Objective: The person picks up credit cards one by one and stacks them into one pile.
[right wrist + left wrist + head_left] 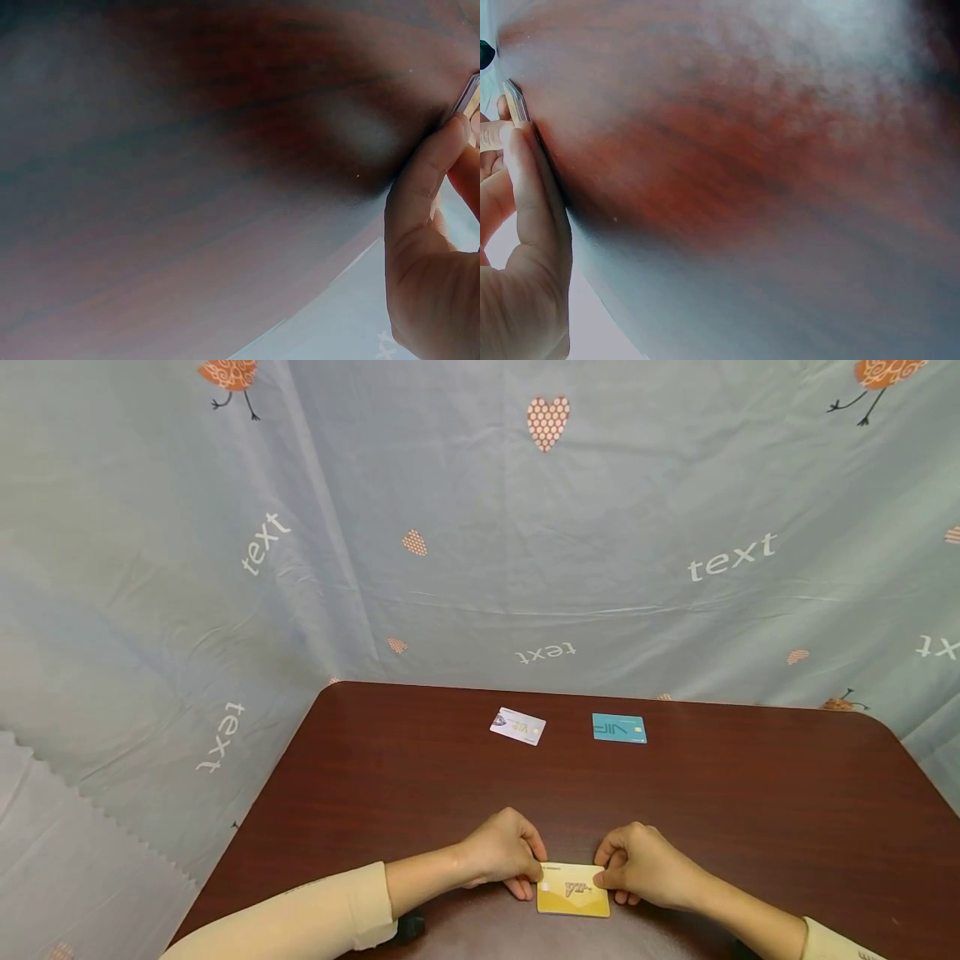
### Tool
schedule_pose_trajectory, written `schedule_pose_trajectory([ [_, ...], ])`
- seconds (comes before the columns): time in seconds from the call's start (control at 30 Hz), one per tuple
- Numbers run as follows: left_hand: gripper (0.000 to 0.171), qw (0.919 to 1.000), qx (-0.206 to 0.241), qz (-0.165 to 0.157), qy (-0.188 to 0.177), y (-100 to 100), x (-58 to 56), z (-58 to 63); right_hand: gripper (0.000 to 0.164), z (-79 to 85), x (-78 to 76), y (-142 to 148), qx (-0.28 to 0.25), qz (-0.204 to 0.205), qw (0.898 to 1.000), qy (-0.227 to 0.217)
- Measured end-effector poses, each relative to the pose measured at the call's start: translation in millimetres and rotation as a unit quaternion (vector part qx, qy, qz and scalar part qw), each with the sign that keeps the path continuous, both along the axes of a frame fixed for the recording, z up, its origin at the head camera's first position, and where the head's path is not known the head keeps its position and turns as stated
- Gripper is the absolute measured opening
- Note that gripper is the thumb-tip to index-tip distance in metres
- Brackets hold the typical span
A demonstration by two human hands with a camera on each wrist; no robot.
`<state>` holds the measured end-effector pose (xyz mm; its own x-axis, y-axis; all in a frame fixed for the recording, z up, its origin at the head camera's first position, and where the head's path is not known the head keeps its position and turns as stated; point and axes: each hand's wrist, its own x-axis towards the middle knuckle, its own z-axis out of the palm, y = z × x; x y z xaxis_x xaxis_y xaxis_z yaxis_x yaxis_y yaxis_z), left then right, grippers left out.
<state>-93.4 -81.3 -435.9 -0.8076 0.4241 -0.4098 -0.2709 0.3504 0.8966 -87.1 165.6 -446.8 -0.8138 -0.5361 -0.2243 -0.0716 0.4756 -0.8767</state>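
A small stack of plastic cards, with a gold card (573,902) on top, lies low over the near part of the table in the head view. My left hand (501,853) pinches its left edge between thumb and fingers. At the opposite edge, my right hand (651,868) pinches it the same way. Layered card edges (516,103) show at the fingertips in the left wrist view. In the right wrist view the stack's edge (466,96) sits by the thumb. How many cards are stacked cannot be told.
Farther back on the dark red-brown table (405,760) lie a white VIP card (517,727) and, to its right, a teal VIP card (619,728). A patterned grey-blue cloth (465,568) hangs behind and beside the table. A small black object (409,928) is near the left sleeve.
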Motion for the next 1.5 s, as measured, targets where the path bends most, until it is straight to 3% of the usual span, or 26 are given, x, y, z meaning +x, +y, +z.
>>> schedule_pose_trajectory([
  [0.13,0.019,1.0,0.002,0.001,-0.002,0,0.3,0.0,0.01,-1.2,0.2,1,-0.002,0.001,1.0,-0.003],
  [0.47,0.008,0.9991,0.024,-0.033,0.008,-12,-9.0,8.6,0.012,2.6,-5.7,-2,0.004,0.002,1.0,0.011],
  [0.73,0.016,0.9976,0.023,-0.037,0.054,-21,-20.8,25.3,0.009,22.0,-18.0,1,0.004,-0.013,0.999,0.04],
  [0.97,0.022,0.993,0.014,-0.035,0.112,-31,-33.5,38.4,0.013,38.1,-30.7,6,-0.001,-0.052,0.996,0.066],
  [1.27,0.024,0.989,-0.008,0.008,0.148,-44,-52.0,49.8,0.02,51.7,-43.5,7,-0.011,-0.104,0.992,0.065],
  [1.5,0.025,0.9841,-0.003,0.043,0.172,-54,-62.2,56.8,0.027,54.1,-52.7,4,-0.024,-0.115,0.99,0.073],
])
